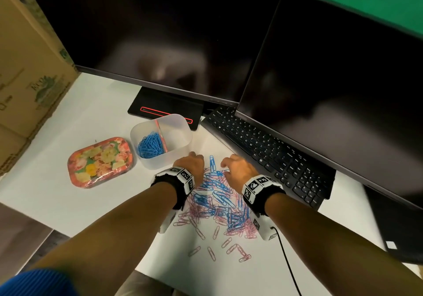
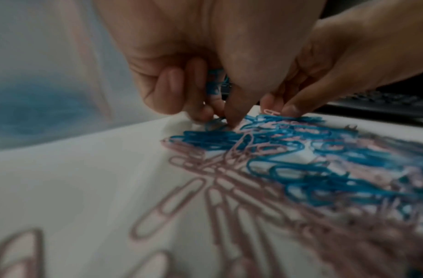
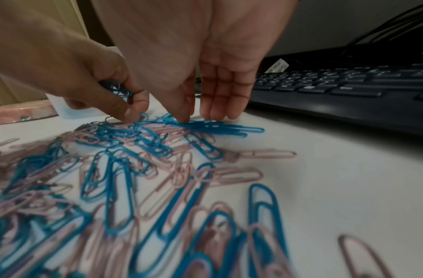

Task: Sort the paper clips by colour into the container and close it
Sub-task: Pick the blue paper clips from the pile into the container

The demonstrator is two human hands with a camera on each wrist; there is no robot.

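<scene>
Reaching both hands into the clip pile on the counter. Left hand curled, grip holding blue clips, seen only in the wrist views. Right hand fingers straight, tips on a blue clip. Beyond: container with blue clips inside, floral lid beside it.

Bare forearms w/ black wrist straps, white marker-coded blocks, blue ribbed sleeve.
</scene>
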